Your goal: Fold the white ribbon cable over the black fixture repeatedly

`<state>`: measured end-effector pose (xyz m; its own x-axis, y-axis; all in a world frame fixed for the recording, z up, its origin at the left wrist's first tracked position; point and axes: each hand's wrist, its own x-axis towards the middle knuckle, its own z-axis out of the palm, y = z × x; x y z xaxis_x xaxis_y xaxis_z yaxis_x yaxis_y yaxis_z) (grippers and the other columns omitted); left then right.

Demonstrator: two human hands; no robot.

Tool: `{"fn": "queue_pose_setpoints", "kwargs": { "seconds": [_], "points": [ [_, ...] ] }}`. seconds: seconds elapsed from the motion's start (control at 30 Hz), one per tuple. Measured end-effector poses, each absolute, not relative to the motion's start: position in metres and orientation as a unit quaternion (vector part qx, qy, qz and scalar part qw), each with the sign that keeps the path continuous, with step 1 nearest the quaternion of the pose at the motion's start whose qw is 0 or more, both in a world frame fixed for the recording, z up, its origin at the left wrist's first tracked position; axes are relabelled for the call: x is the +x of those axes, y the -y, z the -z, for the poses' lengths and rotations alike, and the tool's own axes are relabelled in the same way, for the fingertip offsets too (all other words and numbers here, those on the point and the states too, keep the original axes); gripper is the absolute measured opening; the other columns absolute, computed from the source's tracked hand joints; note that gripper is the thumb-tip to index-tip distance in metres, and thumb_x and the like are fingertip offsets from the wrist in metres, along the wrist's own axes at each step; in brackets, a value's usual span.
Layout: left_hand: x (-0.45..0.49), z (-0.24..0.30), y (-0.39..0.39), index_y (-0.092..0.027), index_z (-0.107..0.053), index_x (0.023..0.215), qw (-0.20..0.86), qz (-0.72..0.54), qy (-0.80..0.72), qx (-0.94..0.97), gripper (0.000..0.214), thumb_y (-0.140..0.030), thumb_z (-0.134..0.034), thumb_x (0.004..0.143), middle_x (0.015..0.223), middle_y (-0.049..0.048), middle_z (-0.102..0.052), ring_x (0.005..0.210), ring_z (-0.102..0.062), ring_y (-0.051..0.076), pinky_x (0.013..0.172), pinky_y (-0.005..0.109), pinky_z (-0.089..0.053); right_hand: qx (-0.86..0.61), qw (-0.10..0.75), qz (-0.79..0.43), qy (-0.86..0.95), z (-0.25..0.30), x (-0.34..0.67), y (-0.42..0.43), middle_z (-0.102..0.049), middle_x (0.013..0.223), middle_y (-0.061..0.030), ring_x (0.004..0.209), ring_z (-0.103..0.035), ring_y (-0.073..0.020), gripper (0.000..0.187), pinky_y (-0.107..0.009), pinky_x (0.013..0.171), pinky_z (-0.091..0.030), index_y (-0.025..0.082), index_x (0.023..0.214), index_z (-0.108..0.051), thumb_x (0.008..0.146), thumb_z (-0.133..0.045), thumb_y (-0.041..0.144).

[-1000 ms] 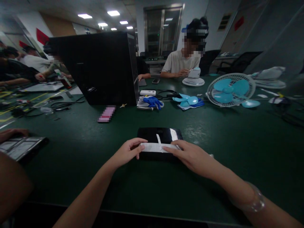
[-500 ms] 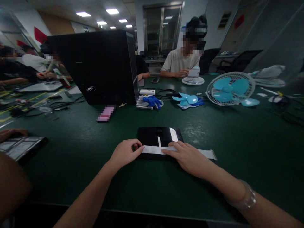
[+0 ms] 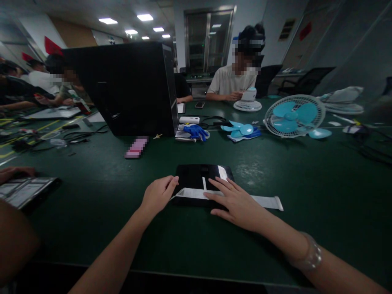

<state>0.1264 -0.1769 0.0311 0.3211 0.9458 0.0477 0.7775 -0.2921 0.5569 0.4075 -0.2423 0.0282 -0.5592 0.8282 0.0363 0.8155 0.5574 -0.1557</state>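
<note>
A flat black panel-like device [image 3: 188, 173] lies on the green table, with a white label near its top right. Across its lower part runs a white flat ribbon cable [image 3: 192, 193], its connector end reaching past the right side onto the table. The cable's left end is folded at an angle, and a narrow white strip stands up from its middle. At the device's left edge, my left hand [image 3: 157, 196] is closed, thumb against the curled fingers; what it grips is hidden. My right hand [image 3: 237, 203] rests open, fingers spread over the cable and the device.
A large black computer case [image 3: 128, 90] stands at the back left. Beyond the device lie a phone [image 3: 136, 147], keys [image 3: 158, 136], blue-white gloves [image 3: 196, 132], blue fan blades [image 3: 240, 129] and a fan [image 3: 294, 115]. Across the table sits a co-worker [image 3: 228, 83]; another person's hand [image 3: 18, 171] is at left.
My left hand has shifted slightly left and its fingers have drawn in, leaving the cable's folded left end in view. My right hand's fingers have spread. The cable's right end has shifted slightly.
</note>
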Motion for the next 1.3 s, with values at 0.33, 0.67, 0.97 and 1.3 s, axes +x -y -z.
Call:
{"fn": "queue_pose_setpoints", "kwargs": {
  "seconds": [0.33, 0.67, 0.97, 1.3],
  "points": [
    [0.124, -0.035, 0.177, -0.021, -0.067, 0.099, 0.202, -0.233, -0.560, 0.769, 0.052, -0.052, -0.025, 0.098, 0.093, 0.0049, -0.067, 0.081, -0.063, 0.020, 0.065, 0.030, -0.045, -0.480, 0.063, -0.066, 0.873, -0.029, 0.424, 0.236, -0.031, 0.157, -0.0079, 0.142, -0.030, -0.0308, 0.070, -0.060, 0.113, -0.027, 0.028, 0.153, -0.029, 0.093, -0.046, 0.059],
    [0.120, -0.031, 0.175, -0.022, -0.066, 0.105, 0.210, -0.264, -0.554, 0.761, 0.048, -0.051, -0.028, 0.098, 0.095, 0.0041, -0.067, 0.083, -0.063, 0.021, 0.068, 0.031, -0.045, -0.595, -0.023, -0.074, 0.800, -0.026, 0.452, 0.225, -0.024, 0.158, -0.0140, 0.142, -0.027, -0.0343, 0.079, -0.058, 0.104, -0.040, 0.015, 0.155, -0.021, 0.094, -0.030, 0.064],
    [0.119, -0.031, 0.175, -0.021, -0.066, 0.105, 0.218, -0.258, -0.549, 0.764, 0.049, -0.053, -0.030, 0.097, 0.093, 0.0040, -0.067, 0.082, -0.063, 0.021, 0.064, 0.029, -0.045, -0.870, -0.013, -0.091, 0.484, -0.021, 0.583, 0.198, -0.028, 0.154, -0.0276, 0.133, -0.036, -0.0492, 0.075, -0.067, 0.097, -0.034, 0.017, 0.151, -0.034, 0.089, -0.040, 0.059],
    [0.118, -0.030, 0.176, -0.022, -0.065, 0.106, 0.217, -0.255, -0.542, 0.771, 0.050, -0.055, -0.028, 0.098, 0.093, 0.0043, -0.067, 0.081, -0.063, 0.021, 0.062, 0.029, -0.045, -0.954, 0.026, -0.085, 0.288, -0.025, 0.633, 0.217, -0.024, 0.149, -0.0359, 0.134, -0.025, -0.0531, 0.072, -0.068, 0.083, -0.035, 0.004, 0.148, -0.036, 0.093, -0.024, 0.049]
  ]
}}
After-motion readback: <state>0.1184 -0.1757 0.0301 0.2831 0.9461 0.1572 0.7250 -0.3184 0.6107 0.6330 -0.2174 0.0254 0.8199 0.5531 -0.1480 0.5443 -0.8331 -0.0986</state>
